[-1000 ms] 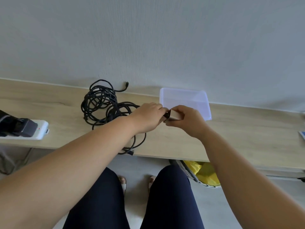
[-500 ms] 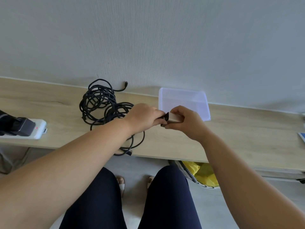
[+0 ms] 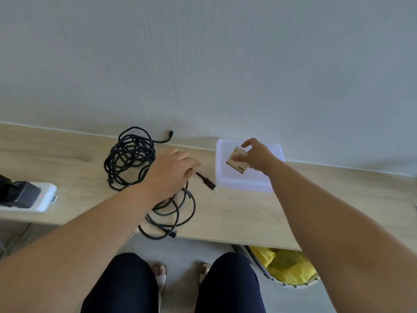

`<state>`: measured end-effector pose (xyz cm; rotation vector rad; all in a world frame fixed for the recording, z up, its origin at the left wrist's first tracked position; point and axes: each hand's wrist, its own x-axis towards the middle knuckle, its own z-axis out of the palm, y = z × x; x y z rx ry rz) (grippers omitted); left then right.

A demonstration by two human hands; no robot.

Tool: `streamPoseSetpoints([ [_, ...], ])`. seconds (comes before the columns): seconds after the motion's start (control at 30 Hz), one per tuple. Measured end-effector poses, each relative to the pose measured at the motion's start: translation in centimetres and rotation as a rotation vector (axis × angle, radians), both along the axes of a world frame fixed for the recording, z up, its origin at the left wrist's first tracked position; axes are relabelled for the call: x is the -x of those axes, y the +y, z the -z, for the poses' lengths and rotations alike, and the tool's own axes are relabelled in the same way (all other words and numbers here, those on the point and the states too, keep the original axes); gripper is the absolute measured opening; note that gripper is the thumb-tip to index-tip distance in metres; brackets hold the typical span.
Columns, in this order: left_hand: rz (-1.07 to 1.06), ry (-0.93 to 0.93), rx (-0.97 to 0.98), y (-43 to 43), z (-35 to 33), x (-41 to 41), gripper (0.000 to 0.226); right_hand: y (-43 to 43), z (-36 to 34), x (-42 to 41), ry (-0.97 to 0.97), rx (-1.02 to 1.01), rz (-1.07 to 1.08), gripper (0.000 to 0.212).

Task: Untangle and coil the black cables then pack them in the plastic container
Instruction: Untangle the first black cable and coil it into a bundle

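A tangle of black cables (image 3: 129,160) lies on the wooden shelf (image 3: 237,213) by the wall, with loops trailing to the front edge. My left hand (image 3: 172,171) grips one cable end, and its black plug (image 3: 206,181) sticks out to the right. My right hand (image 3: 256,155) holds a small tan adapter block (image 3: 237,162) over the clear plastic container (image 3: 243,184), which stands against the wall. Plug and adapter are apart.
A white power strip (image 3: 44,196) with a black plug in it sits at the shelf's left end. Below the shelf on the right stands a basket with yellow contents (image 3: 286,267). My knees and sandalled feet are below on the grey floor.
The hands were together on the adapter and plug. Now they are separated: the right hand has carried the adapter over the container, and the left hand keeps the cable end.
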<state>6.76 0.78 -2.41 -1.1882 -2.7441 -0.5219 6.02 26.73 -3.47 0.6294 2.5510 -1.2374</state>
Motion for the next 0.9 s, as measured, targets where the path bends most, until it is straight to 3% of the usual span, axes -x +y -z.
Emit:
streamPoseSetpoints([
  [0.17, -0.033, -0.088, 0.026, -1.1, 0.8, 0.3, 0.019, -0.8, 2.3, 3.6, 0.022, -0.253, -0.187, 0.027],
  [0.3, -0.048, -0.096, 0.032, -1.5, 2.0, 0.7, 0.026, 0.1, 3.8, 5.3, -0.037, -0.419, -0.312, 0.043],
  [0.53, -0.025, -0.067, -0.008, -2.1, 2.9, 1.0, 0.027, -1.9, 3.6, 3.7, 0.045, -0.448, -0.101, 0.046],
  [0.67, -0.083, -0.082, -0.144, -3.3, 2.6, 0.8, 0.025, -7.1, 3.6, -0.7, 0.344, -0.202, -0.100, 0.035],
  [0.73, -0.207, -0.112, -0.207, -4.2, 2.7, 0.4, 0.028, -10.1, 3.6, -2.4, 0.304, -0.013, -0.153, 0.039],
  [0.83, -0.465, -0.320, -0.304, -5.5, 2.7, -0.6, 0.038, -12.8, 3.8, -3.4, 0.113, 0.193, -0.186, 0.051],
  [0.9, -0.608, -0.504, -0.344, -6.1, 2.9, -1.4, 0.046, -13.1, 3.9, -3.7, 0.105, 0.232, -0.136, 0.038],
])
